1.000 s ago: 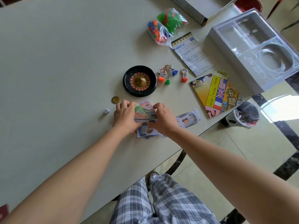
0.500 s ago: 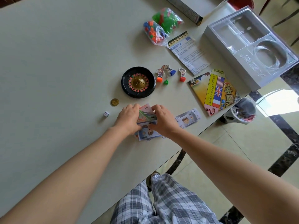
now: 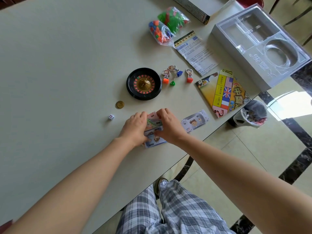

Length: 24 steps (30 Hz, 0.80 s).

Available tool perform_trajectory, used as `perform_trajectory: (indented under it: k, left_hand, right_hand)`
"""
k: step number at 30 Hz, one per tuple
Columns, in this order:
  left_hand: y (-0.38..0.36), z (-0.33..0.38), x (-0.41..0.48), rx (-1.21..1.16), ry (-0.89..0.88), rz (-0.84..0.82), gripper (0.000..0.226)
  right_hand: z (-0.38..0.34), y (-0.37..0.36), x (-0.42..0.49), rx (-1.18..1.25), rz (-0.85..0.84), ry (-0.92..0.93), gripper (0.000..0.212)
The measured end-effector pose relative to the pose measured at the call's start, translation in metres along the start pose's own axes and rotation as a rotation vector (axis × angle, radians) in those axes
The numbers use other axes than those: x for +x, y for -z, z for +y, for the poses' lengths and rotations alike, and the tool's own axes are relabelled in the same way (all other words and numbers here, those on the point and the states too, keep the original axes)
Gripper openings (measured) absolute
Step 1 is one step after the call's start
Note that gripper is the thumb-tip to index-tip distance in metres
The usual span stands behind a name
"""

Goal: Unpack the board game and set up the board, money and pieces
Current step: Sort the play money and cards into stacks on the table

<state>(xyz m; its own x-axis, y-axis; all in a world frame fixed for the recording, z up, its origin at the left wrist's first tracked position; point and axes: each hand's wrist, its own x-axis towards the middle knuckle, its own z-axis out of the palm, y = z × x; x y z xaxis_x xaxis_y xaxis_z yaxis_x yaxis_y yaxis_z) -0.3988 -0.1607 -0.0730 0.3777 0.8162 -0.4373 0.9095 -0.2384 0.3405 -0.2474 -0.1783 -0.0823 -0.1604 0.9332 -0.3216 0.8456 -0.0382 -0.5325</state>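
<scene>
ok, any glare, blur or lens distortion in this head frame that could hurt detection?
Head view: soft even daylight, only faint shadows beside the roulette wheel and die; blown-out glare patch on the floor at right; highlights on the clear plastic tray; wide-angle stretch makes the forearms balloon toward the bottom edge; leaflet text too soft to read.

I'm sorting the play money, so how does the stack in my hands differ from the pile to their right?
The held stack is gripped by the left hand and right hand; the right pile lies untouched. The held stack mixes pink, green and blue notes; the right pile looks all pale blue-grey. Both show cartoon faces and sit near the edge of the table.
</scene>
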Motion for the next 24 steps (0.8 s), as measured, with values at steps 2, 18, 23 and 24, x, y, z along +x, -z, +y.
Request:
perform_trajectory:
  k: [2,18,23,24]
  left_hand:
    - [-0.001,0.001,-0.001,0.004,0.002,0.017,0.066]
    - [-0.005,0.002,-0.03,-0.215,-0.091,0.259,0.048]
    - [0.012,0.001,-0.026,-0.425,-0.111,0.186,0.056]
    - [0.014,0.0,-0.023,-0.506,-0.091,0.191,0.061]
  right_hand:
    - [0.0,0.0,-0.002,0.024,-0.004,0.022,0.069]
    - [0.002,0.013,-0.019,0.137,-0.026,0.194,0.036]
    - [0.007,0.031,-0.019,0.247,-0.096,0.124,0.026]
    - [0.01,0.035,-0.019,0.312,-0.105,0.087,0.024]
